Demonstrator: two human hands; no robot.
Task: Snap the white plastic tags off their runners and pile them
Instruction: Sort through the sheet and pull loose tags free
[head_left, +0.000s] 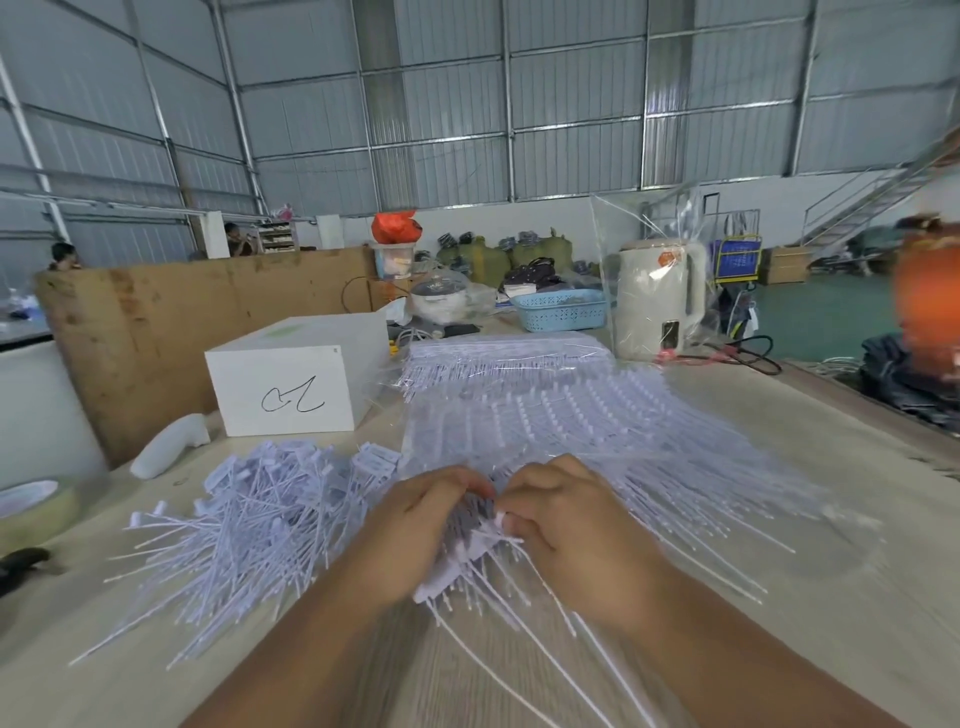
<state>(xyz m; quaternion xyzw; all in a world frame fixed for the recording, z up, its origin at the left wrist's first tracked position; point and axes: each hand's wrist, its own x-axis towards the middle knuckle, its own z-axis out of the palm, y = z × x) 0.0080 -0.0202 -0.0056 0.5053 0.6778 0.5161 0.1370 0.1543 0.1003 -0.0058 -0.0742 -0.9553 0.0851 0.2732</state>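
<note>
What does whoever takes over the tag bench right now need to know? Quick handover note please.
Left hand and right hand: both closed on one bundle of tags still on its runner, held just above the table in front of the person.
Done: a loose pile of snapped-off tags lies left of the hands.
Left: sheets of unsnapped tags on runners are spread behind and right of the hands, with another stack farther back; that is clearly the larger share.
White box sits behind the pile, not involved.
Next, likely: finish this bundle, drop tags left.
</note>
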